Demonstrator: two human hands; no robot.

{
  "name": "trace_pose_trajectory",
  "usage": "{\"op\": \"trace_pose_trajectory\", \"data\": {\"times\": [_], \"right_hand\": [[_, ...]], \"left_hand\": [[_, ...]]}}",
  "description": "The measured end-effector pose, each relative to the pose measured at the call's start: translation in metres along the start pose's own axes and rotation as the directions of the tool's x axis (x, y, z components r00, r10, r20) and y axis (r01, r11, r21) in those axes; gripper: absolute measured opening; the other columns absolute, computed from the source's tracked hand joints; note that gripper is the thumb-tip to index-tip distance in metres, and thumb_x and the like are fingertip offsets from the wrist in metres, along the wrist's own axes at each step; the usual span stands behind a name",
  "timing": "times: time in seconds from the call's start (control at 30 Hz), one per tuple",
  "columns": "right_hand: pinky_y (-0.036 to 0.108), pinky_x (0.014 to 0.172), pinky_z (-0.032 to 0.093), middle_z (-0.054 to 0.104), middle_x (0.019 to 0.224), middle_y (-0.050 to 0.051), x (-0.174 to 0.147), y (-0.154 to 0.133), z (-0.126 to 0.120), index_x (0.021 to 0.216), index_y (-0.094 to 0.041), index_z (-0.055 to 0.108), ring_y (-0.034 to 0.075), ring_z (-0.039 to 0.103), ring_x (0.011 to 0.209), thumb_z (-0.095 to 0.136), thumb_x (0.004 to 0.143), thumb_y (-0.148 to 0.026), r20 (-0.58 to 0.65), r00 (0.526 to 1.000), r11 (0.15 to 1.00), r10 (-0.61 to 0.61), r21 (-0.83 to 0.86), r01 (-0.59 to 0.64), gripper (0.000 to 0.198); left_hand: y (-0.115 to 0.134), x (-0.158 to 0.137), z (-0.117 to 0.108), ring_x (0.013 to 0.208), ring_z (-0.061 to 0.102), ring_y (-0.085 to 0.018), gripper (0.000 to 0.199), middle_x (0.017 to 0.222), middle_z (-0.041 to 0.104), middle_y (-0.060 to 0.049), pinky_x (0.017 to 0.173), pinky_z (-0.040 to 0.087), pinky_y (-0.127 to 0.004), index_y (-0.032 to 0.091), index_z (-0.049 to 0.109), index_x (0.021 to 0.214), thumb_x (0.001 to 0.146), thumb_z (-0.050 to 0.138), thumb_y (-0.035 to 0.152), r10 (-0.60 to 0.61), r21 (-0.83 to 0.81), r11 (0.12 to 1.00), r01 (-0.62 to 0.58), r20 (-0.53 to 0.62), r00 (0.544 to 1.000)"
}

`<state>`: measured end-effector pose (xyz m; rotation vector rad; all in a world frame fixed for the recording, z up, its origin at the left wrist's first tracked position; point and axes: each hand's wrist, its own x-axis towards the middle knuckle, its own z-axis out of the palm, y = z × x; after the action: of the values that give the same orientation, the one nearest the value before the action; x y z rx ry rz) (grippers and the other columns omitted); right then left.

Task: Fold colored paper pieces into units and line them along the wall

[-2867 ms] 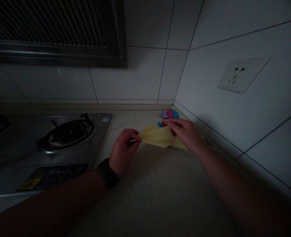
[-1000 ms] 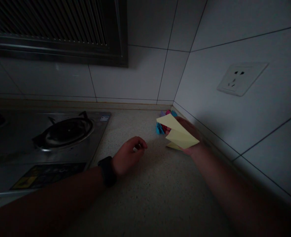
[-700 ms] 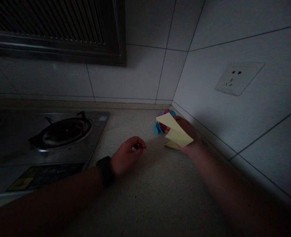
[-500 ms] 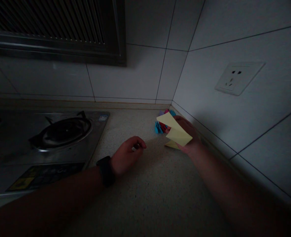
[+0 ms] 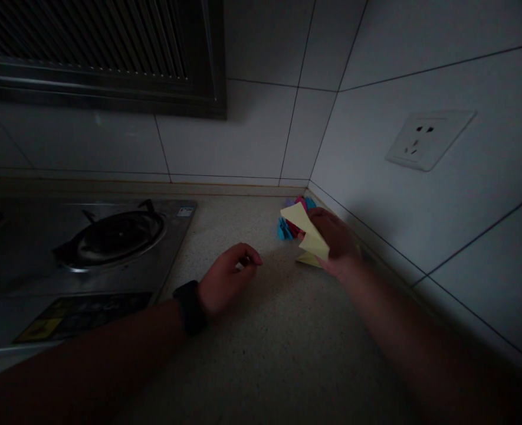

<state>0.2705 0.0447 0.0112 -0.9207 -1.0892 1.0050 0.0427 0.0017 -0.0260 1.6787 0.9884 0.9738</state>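
Note:
My right hand [image 5: 338, 242] is closed around a folded sheet of pale yellow paper [image 5: 314, 241], near the corner of the counter. The paper stands up in angled folds and hides part of my fingers. A lower yellow flap [image 5: 308, 258] shows beneath it; I cannot tell whether it is a separate piece. Just behind sits a cluster of small coloured pieces [image 5: 284, 228], blue, red, pink and purple, looking like folded paper and partly covered by the sheet. My left hand [image 5: 227, 278], with a dark watch at the wrist, rests on the counter, fingers curled in and nothing between them.
A gas stove [image 5: 117, 233] takes up the left side of the speckled counter [image 5: 243, 366]. Above it hangs a range hood [image 5: 101, 53]. Tiled walls meet at the corner behind the coloured pieces, and a power socket [image 5: 429, 140] is on the right wall. The light is dim.
The right side of the yellow paper has drawn inward to the left, so it looks narrower and more of my right hand shows. My left hand has hardly moved.

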Motion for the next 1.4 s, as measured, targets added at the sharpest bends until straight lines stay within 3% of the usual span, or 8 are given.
{"op": "trace_pose_trajectory", "data": {"times": [0.1,0.23,0.4,0.63,0.9,1.07,1.27,1.4], "right_hand": [[0.025,0.052,0.041,0.056,0.069,-0.002,0.003,0.007,-0.005,0.076,-0.023,0.06,0.014,0.051,0.061,0.059,0.074,-0.026,-0.009,0.98,0.955,-0.196,-0.229,0.189,0.003],[0.025,0.053,0.035,0.054,0.068,-0.002,0.002,0.009,-0.008,0.082,-0.022,0.062,0.013,0.047,0.06,0.058,0.081,-0.027,0.06,0.921,0.807,-0.384,-0.463,0.367,0.006],[0.026,0.054,0.036,0.056,0.07,-0.001,-0.001,0.003,-0.007,0.084,-0.021,0.061,0.013,0.049,0.061,0.058,0.083,-0.026,0.055,0.887,0.74,-0.458,-0.528,0.416,0.006],[0.028,0.057,0.04,0.057,0.073,0.0,-0.006,-0.001,-0.007,0.087,-0.021,0.061,0.014,0.051,0.063,0.056,0.084,-0.019,0.146,0.835,0.625,-0.531,-0.598,0.502,0.006],[0.036,0.075,0.048,0.058,0.091,0.004,-0.014,-0.014,-0.005,0.091,-0.024,0.06,0.02,0.056,0.084,0.057,0.082,-0.013,0.287,0.72,0.437,-0.632,-0.635,0.637,0.014],[0.037,0.077,0.049,0.061,0.091,0.003,-0.012,-0.018,-0.01,0.095,-0.024,0.063,0.019,0.058,0.081,0.06,0.083,-0.019,0.315,0.754,0.476,-0.577,-0.621,0.623,0.013],[0.036,0.079,0.049,0.07,0.09,0.004,-0.005,-0.021,-0.019,0.097,-0.024,0.071,0.019,0.062,0.083,0.06,0.087,-0.034,0.263,0.875,0.666,-0.405,-0.571,0.48,0.019],[0.037,0.083,0.049,0.073,0.093,0.003,-0.001,-0.022,-0.024,0.099,-0.025,0.075,0.021,0.064,0.089,0.058,0.087,-0.033,0.248,0.924,0.783,-0.292,-0.492,0.38,0.022]], "left_hand": [[0.003,0.0,0.0,0.061,0.049,-0.01,0.014,0.082,0.053,-0.001,0.049,0.041,-0.02,0.018,0.056,0.092,0.084,0.051,0.028,-0.026,-0.146,0.989,0.026,-0.002,1.0],[0.007,0.001,0.0,0.073,0.055,-0.015,0.033,0.089,0.058,-0.007,0.048,0.043,-0.021,0.016,0.057,0.096,0.092,0.043,0.044,-0.034,-0.304,0.952,0.032,-0.002,0.999],[0.004,0.002,0.0,0.071,0.056,-0.015,0.048,0.089,0.06,-0.008,0.047,0.043,-0.022,0.014,0.059,0.099,0.092,0.038,0.056,-0.046,-0.347,0.937,0.029,-0.041,0.998],[0.006,0.003,0.001,0.067,0.053,-0.012,0.036,0.084,0.058,-0.004,0.045,0.041,-0.019,0.015,0.056,0.09,0.093,0.044,0.049,-0.057,-0.226,0.973,0.038,-0.075,0.996],[0.001,0.005,0.002,0.056,0.05,-0.01,0.038,0.074,0.056,-0.002,0.043,0.039,-0.019,0.016,0.057,0.083,0.091,0.045,0.051,-0.069,-0.16,0.986,0.052,-0.105,0.992],[-0.001,0.005,0.001,0.052,0.048,-0.009,0.039,0.071,0.056,-0.001,0.042,0.037,-0.019,0.015,0.057,0.083,0.091,0.045,0.052,-0.082,-0.183,0.981,0.062,-0.107,0.991],[0.004,0.006,-0.002,0.049,0.047,-0.011,0.042,0.058,0.05,0.001,0.042,0.035,-0.021,0.014,0.056,0.076,0.089,0.046,0.053,-0.174,-0.295,0.947,0.125,-0.144,0.974],[0.006,0.007,-0.004,0.048,0.047,-0.011,0.042,0.056,0.05,0.001,0.043,0.035,-0.022,0.015,0.055,0.072,0.088,0.047,0.053,-0.196,-0.341,0.93,0.136,-0.147,0.97]]}}
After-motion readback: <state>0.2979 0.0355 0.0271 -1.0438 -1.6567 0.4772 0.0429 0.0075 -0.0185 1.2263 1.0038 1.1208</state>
